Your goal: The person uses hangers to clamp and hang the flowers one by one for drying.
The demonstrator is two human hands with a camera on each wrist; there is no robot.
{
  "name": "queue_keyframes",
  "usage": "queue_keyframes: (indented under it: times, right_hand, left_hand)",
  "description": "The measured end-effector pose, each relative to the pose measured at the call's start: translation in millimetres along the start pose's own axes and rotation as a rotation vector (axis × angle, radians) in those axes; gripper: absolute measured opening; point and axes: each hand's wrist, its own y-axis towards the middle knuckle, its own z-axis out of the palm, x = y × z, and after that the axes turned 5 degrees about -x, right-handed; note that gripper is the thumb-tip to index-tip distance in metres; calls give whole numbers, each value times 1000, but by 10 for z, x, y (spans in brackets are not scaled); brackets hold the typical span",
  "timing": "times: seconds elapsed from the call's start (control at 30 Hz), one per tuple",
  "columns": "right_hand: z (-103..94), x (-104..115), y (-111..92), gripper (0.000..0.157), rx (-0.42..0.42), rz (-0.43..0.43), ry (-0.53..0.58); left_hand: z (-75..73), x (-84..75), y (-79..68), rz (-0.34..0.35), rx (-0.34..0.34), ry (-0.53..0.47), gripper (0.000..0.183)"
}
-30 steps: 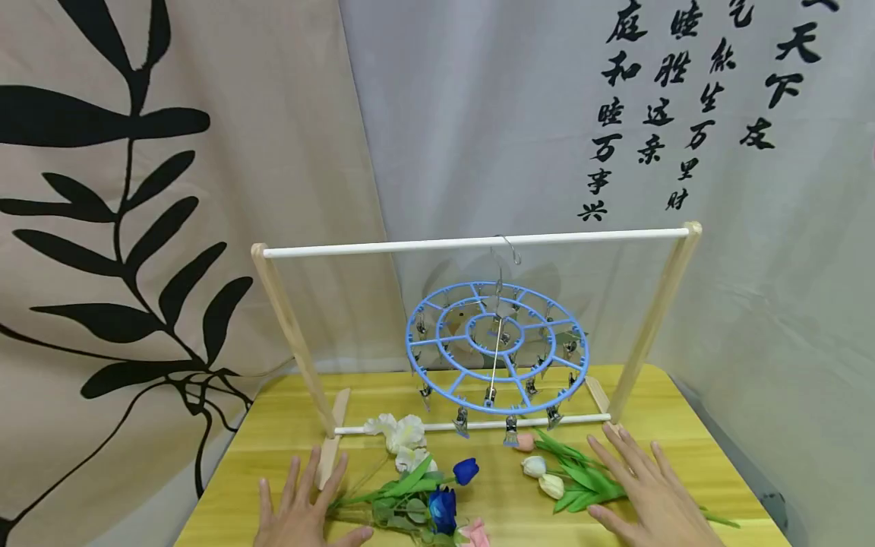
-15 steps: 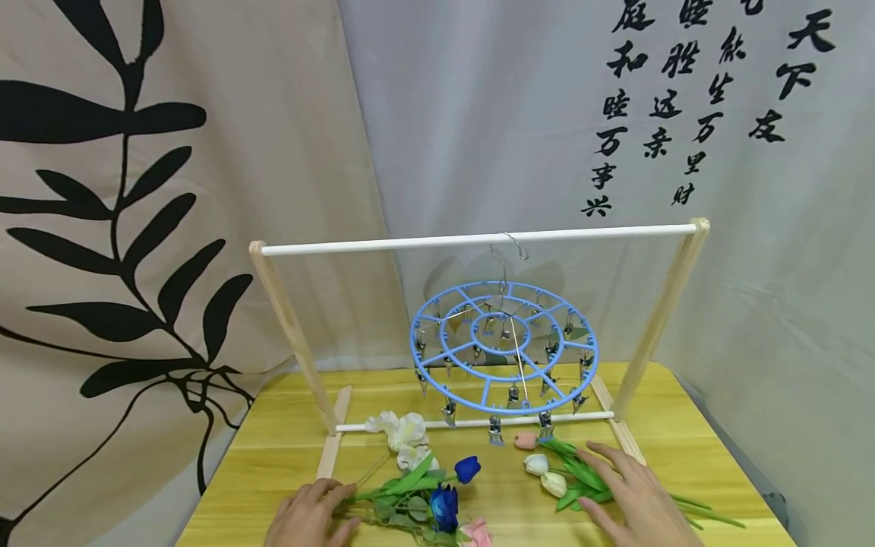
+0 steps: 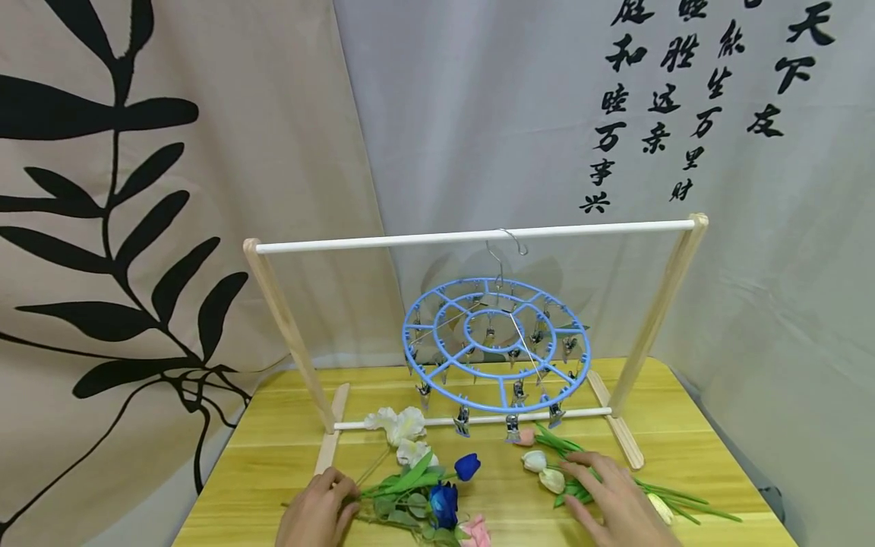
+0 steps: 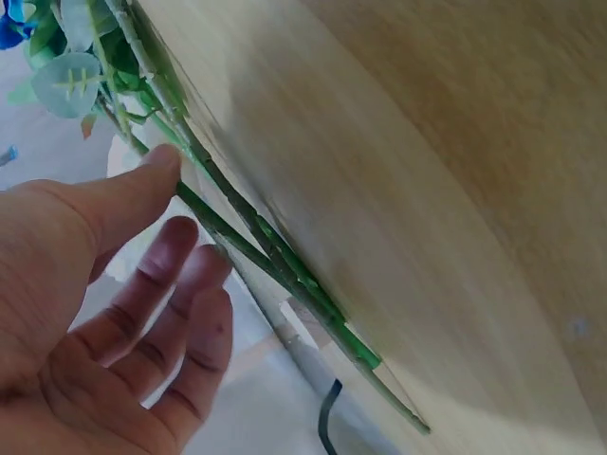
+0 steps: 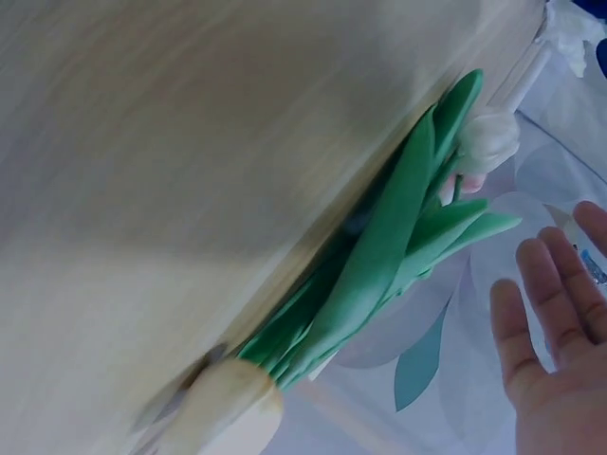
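A mixed bunch of artificial flowers (image 3: 410,486), with blue and pink blooms and green leaves, lies left of centre on the table. My left hand (image 3: 320,505) is at its stems (image 4: 251,248). Close up, the left thumb tip overlaps one stem, the visible other fingers bend loosely beside it and the index finger is hidden. White, pale yellow and pink tulips (image 3: 552,480) with long leaves (image 5: 375,261) lie on the right. Over those leaves my right hand (image 3: 608,497) spreads its fingers, palm down. A pale yellow tulip (image 3: 660,509) shows beside that hand.
A wooden rack (image 3: 659,319) with a white top bar (image 3: 410,243) stands behind the flowers. From it hangs a round blue clip hanger (image 3: 506,406) with several metal clips. White flowers (image 3: 399,425) lie near its lower bar. Patterned cloth (image 3: 273,114) hangs behind the yellow table (image 3: 683,425).
My left hand has gone from spread fingers to a bent shape by the stems. The right hand has shifted left over the tulip leaves. The blue hanger has turned slightly.
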Motion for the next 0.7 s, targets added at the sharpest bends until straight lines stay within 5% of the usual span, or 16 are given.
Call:
queue_keyframes:
  times: [0.13,0.33,0.63,0.7]
  right_hand:
    - [53,38,50,32,-53,-46,75]
    - [128,158,137,48,-85,-81,130]
    - [183,354,233,43,-52,-91,171]
    - [191,398,269,31,-36,-91,177]
  left_hand:
    - [0,-2,-7,17,-6,-24,23]
    - [-11,23,-19,65,-15,-54,21]
    - [-17,-22,-34,141,-169,-48,20]
    - [-7,-28,-30,163,-208,-45,21]
